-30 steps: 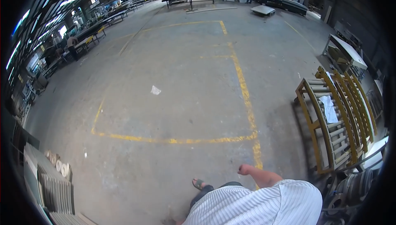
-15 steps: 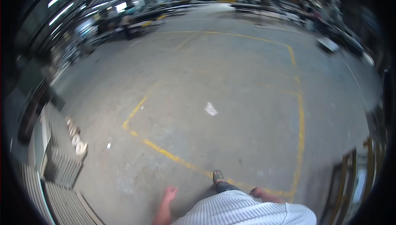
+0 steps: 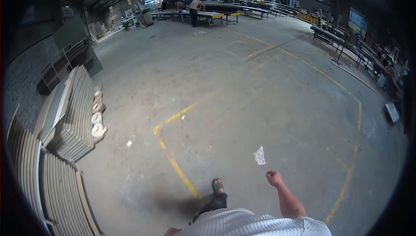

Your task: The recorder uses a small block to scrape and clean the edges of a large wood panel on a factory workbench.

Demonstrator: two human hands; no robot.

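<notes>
My right hand (image 3: 273, 178) swings out in front of my striped shirt (image 3: 242, 221), its fingers curled in and no object visible in them. Just beyond it, on the grey floor, lies a crumpled pale scrap (image 3: 259, 156); hand and scrap are apart. Of my left hand (image 3: 172, 231) only a small part shows at the lower edge, and its fingers are hidden. My sandalled foot (image 3: 218, 186) is stepped forward beside a yellow floor line (image 3: 180, 173).
Stacked panels (image 3: 71, 130) line the left side, with pale rolls (image 3: 98, 118) along their edge. At the back a person (image 3: 195, 11) leans over a long workbench (image 3: 212, 14). More racks (image 3: 346, 47) stand at the right. A white board (image 3: 392, 112) lies far right.
My view has swung left and the floor scrap now appears lower and further right. My right hand has come forward; my left hand has dropped back toward the lower edge.
</notes>
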